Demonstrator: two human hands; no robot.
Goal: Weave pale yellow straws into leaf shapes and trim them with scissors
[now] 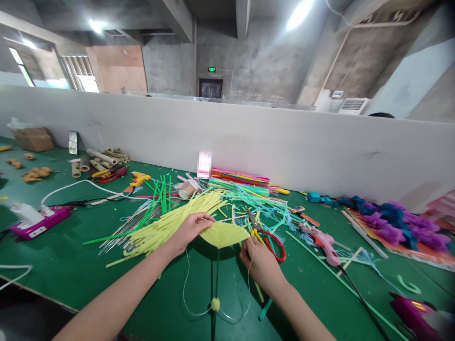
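A yellow leaf-shaped piece (224, 235) made of pipe cleaners laid side by side spans the space between my two hands. My left hand (192, 230) pinches its left end, fingertips over the upper edge. At the right tip, my right hand (261, 260) is closed with thumb and fingers together. Below the leaf a thin dark stem runs down to a small yellow fuzzy ball (215, 304), from which a pale thin wire (187, 303) curves up toward each hand. Scissors (273, 245) with red and yellow handles lie just beyond my right hand.
Loose yellow pipe cleaners (167, 222) are heaped beyond my left hand. A pink glue gun (327, 246) with a black cord lies right. Left are a yellow glue gun (140, 179), a purple power strip (42, 222) and bamboo pieces (106, 158). A white partition (159, 128) stands behind.
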